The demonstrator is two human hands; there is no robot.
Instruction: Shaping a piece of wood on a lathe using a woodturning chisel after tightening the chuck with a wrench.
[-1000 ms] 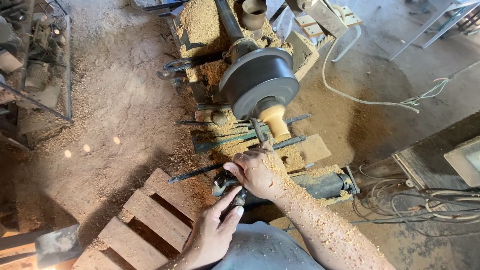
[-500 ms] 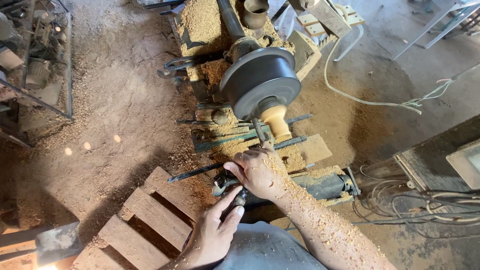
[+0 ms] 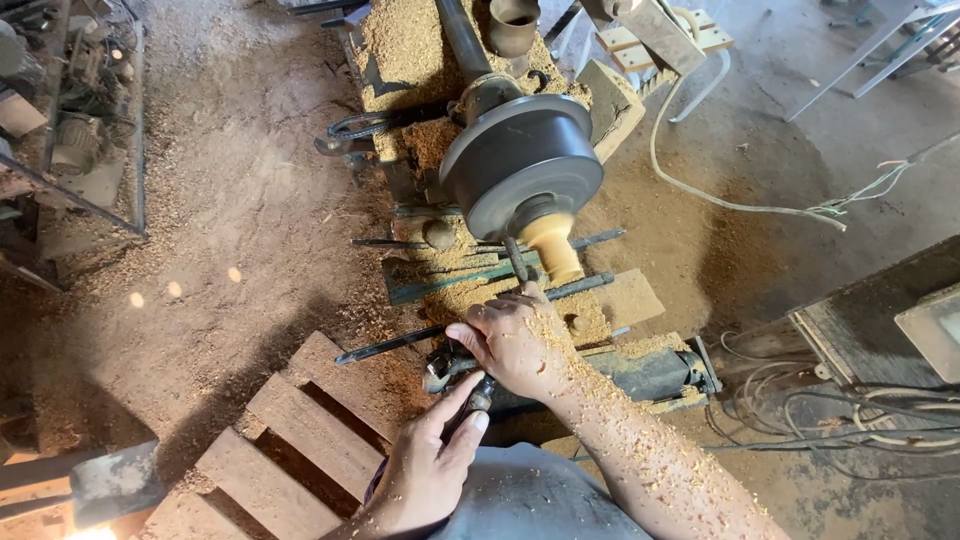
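At the lathe, both hands on the turning tool

Right hand (image 3: 520,345) has crept toward twelve o'clock, clasping the chisel (image 3: 515,262) against the pale workpiece (image 3: 552,248); left hand (image 3: 430,465) pinches its handle at six.

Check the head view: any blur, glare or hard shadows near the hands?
Head view: mostly sharp; the pale wooden workpiece looks slightly soft. Bright glare at the bottom-left corner. Soft shadow falls over the slatted pallet. The right hand and left hand are evenly lit, with sawdust specks crisp.
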